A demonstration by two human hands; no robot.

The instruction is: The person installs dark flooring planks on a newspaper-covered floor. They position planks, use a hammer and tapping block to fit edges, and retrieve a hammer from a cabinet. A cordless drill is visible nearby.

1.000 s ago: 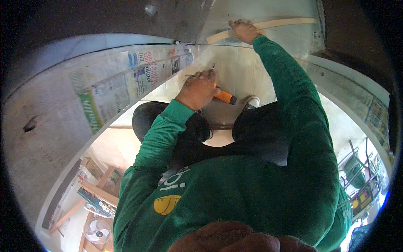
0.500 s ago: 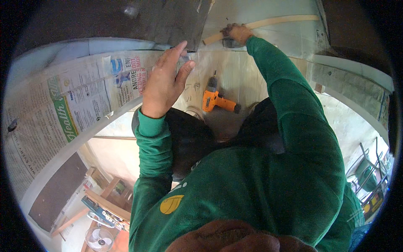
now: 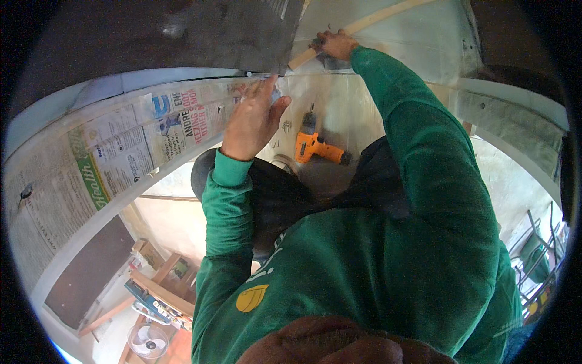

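A long pale wooden strip [image 3: 377, 18] slants across the light grey surface at the top of the view. My right hand [image 3: 336, 45] is closed over it near its lower left end, fingers curled; a dark patch beneath the hand is hard to make out. My left hand [image 3: 251, 118] is held open, fingers stretched and thumb apart, its fingertips close to the dark panel's edge; whether they touch it I cannot tell. Between my knees an orange and black cordless drill [image 3: 315, 145] lies on its side, bit pointing away from me.
A big dark panel [image 3: 224, 36] fills the upper left. Newspaper [image 3: 121, 145] covers the curved ledge on my left. Small loose pieces [image 3: 279, 136] lie left of the drill. A white fan [image 3: 148, 341] and wooden furniture [image 3: 163, 288] stand lower left, a green chair [image 3: 535, 258] lower right.
The wooden strip has turned, its right end swinging away from me, with my right hand still on it. My left hand has shifted slightly right and nearer to me. The view has moved a little.
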